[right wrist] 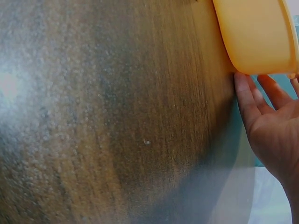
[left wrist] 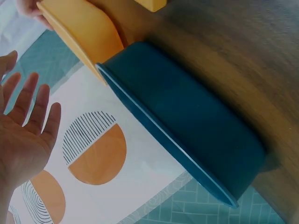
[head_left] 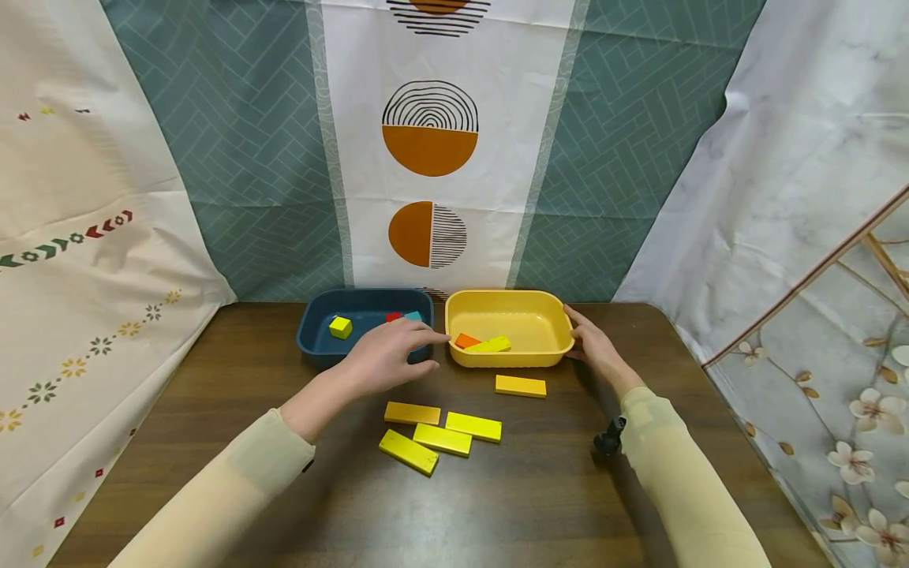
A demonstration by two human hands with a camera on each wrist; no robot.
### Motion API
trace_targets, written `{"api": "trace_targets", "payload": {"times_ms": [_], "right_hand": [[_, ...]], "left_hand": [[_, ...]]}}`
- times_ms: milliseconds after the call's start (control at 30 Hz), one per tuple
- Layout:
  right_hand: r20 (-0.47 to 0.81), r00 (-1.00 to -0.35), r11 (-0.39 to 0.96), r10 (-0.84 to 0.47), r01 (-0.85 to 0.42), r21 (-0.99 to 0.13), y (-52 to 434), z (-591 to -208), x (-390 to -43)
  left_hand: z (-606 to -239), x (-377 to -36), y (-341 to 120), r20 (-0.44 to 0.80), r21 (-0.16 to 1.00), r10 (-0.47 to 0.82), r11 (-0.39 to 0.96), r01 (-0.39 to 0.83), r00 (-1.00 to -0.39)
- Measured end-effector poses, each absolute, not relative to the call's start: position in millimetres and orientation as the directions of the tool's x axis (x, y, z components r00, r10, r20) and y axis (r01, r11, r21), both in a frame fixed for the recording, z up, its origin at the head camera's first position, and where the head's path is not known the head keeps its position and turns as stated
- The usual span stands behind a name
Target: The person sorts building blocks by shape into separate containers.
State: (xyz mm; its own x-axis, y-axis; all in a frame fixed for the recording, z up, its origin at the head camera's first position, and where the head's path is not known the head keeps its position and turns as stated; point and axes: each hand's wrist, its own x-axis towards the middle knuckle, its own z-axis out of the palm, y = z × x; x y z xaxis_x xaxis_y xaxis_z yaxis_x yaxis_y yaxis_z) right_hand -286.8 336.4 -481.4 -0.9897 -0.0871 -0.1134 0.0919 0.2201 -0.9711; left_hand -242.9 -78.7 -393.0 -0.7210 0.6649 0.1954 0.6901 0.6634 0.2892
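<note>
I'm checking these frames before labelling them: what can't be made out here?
- Red and teal blocks in the blue tray, head view: partly hidden behind the left hand.
- Right hand, right wrist view: fingertips cut off by the frame edge.
- Yellow tray, wrist views: contents hidden by its wall.

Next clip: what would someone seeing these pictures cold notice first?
Two trays side by side at the table's far edge: a dark blue tray on the left, a yellow tray on the right. The left hand hovers open at the blue tray's near rim, while the right hand touches the yellow tray's right side. Nearer the person, yellow and orange flat blocks lie loose on the dark wooden table.
</note>
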Motion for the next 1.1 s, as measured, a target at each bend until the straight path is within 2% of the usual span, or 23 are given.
{"api": "trace_targets", "payload": {"times_ms": [600,733,967,1100], "right_hand": [[-0.138,-0.986,0.201,-0.095,0.117,-0.973,335,-473,-284],[-0.133,-0.988,0.230,-0.079,0.111,-0.967,338,-482,-288],[-0.152,-0.987,0.220,-0.060,0.135,-0.966,336,-480,-288],[-0.157,-0.986,0.217,-0.057,0.141,-0.966,335,-481,-288]], "left_hand": [[-412,-223,-104,0.092,0.308,0.672,0.682,0.663,-0.735],[-417,-222,-106,0.076,0.283,0.671,0.694,0.661,-0.737],[-427,-218,-106,0.043,0.212,0.709,0.682,0.700,-0.704],[-435,-217,-106,0.009,0.199,0.702,0.697,0.689,-0.712]]}}
